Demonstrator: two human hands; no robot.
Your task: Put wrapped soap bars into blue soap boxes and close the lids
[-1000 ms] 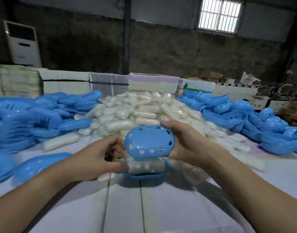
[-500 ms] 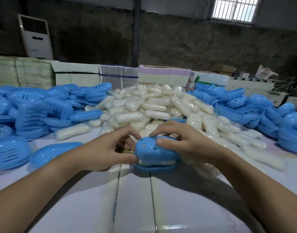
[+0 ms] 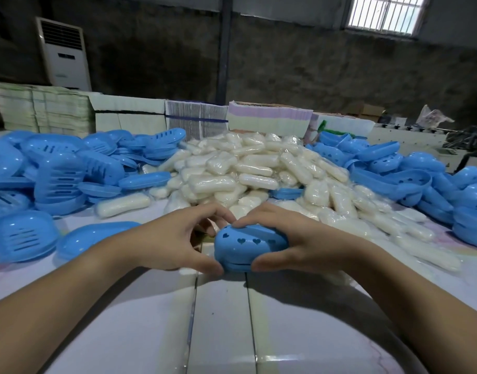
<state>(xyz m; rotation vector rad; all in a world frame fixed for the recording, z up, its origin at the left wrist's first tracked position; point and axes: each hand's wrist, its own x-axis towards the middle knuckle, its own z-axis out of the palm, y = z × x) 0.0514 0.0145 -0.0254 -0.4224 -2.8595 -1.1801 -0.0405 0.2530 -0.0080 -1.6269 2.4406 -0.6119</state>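
Head view, soap box: a blue soap box (image 3: 249,245) sits on the white table (image 3: 221,319) near its middle, its lid with heart-shaped holes down over the base, only a thin seam showing at the front edge.
Head view, left hand: the left hand (image 3: 172,242) grips the box's left end, thumb curled under the front corner, fingers bent over the top rear.
Head view, right hand: the right hand (image 3: 294,242) clamps the right end, thumb at the front seam, fingers curled across the lid.
Head view, soap: a heap of wrapped soap bars (image 3: 248,171) lies just behind the hands.
Head view, box parts: loose blue box halves (image 3: 56,174) pile to the left, more blue lids (image 3: 421,179) to the right.
Head view, background: stacked cartons (image 3: 129,114) line the far edge; an air conditioner (image 3: 63,54) stands against the wall.
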